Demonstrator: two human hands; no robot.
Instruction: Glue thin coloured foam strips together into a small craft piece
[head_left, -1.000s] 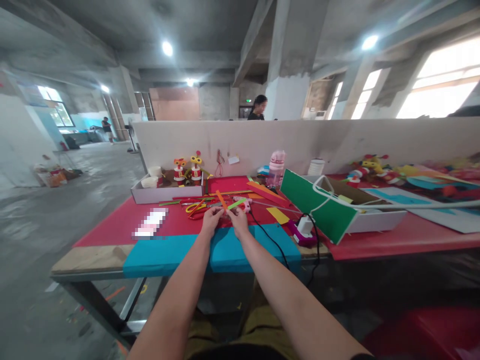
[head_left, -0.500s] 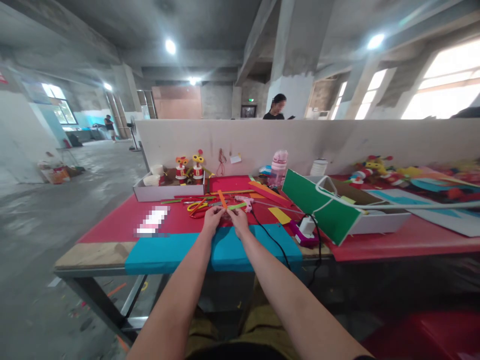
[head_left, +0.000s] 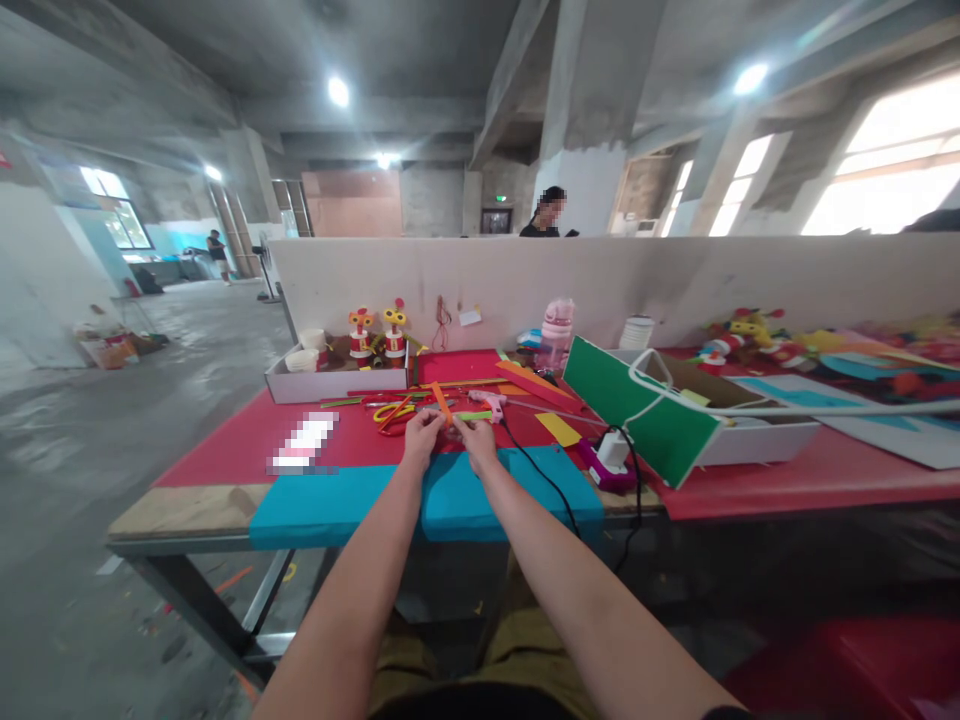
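Observation:
My left hand (head_left: 423,436) and my right hand (head_left: 475,438) meet above the front of the table, fingers pinched close together. Between them they hold an orange strip (head_left: 441,400), which sticks up and away from the fingertips. A green strip (head_left: 474,414) shows just beyond my right fingers; whether they touch it I cannot tell. Behind my right hand lies a pink glue gun (head_left: 491,403) with a black cord. Scissors with yellow handles (head_left: 391,412) lie just past my left hand, among red-handled tools. The strip's lower end is hidden by my fingers.
Blue sheet (head_left: 330,500) covers the table's front edge. A white box (head_left: 337,383) with cups and two figures stands back left. At right are a purple power strip (head_left: 611,470), a green board (head_left: 637,410) and a pink bottle (head_left: 556,335). A person (head_left: 547,213) is beyond the partition.
Both hands stay in nearly the same place, still pinching. The orange strip has tilted slightly to the left, and more of its lower part shows between the fingers.

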